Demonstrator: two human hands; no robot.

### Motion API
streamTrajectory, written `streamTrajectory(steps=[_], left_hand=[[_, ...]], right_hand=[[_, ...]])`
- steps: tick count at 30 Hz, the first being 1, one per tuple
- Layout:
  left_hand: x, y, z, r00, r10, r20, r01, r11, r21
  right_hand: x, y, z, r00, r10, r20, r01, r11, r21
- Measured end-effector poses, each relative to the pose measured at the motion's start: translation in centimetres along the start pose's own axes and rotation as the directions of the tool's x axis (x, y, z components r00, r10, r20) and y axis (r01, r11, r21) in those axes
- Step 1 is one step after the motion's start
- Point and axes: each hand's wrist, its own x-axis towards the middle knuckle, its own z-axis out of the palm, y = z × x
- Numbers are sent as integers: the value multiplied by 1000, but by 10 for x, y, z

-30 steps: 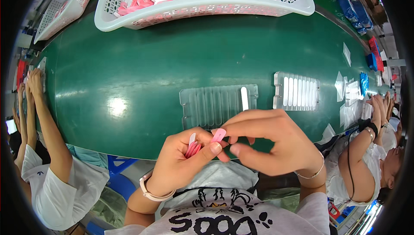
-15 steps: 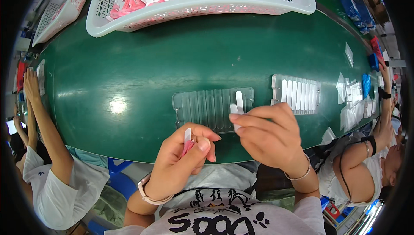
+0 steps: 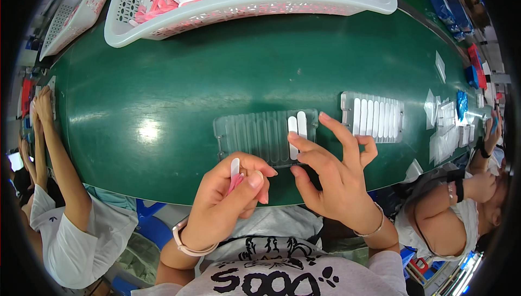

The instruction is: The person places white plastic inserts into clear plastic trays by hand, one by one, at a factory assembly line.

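Observation:
My left hand [image 3: 225, 198] is closed round a small bundle of nail files [image 3: 235, 168], flat round-ended strips with white and pink faces; the tip of one sticks up above the fingers. A clear plastic tray [image 3: 247, 138] with long parallel slots lies on the table in front of me. Two white nail files [image 3: 302, 123] lie side by side in its right-hand slots. Over the tray's right end is my right hand [image 3: 339, 187], open with fingers spread, a fingertip at the left one of these two files.
A second clear tray [image 3: 345, 112] filled with white strips lies to the right. Across the far side stands a white perforated basket [image 3: 260, 9] heaped with pink and white nail files. Clear plastic pieces [image 3: 445, 138] lie far right. Co-workers sit at left and right of the green table [image 3: 179, 79].
The white nail file that my right hand held now lies in the tray slot beside the other one. My right hand's fingers have spread apart. The left hand stays nearly still.

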Motion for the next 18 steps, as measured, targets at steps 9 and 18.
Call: streamTrajectory(steps=[9,18], left_hand=[[3,-8,-8,993,74,91,-39,940,-339],[7,-7,5,999,11,33,0,947,-322]], right_hand=[[-7,-2,-5,999,35,-9,-36,998,-44],[0,-9,-20,991,6,132,-37,973,228]])
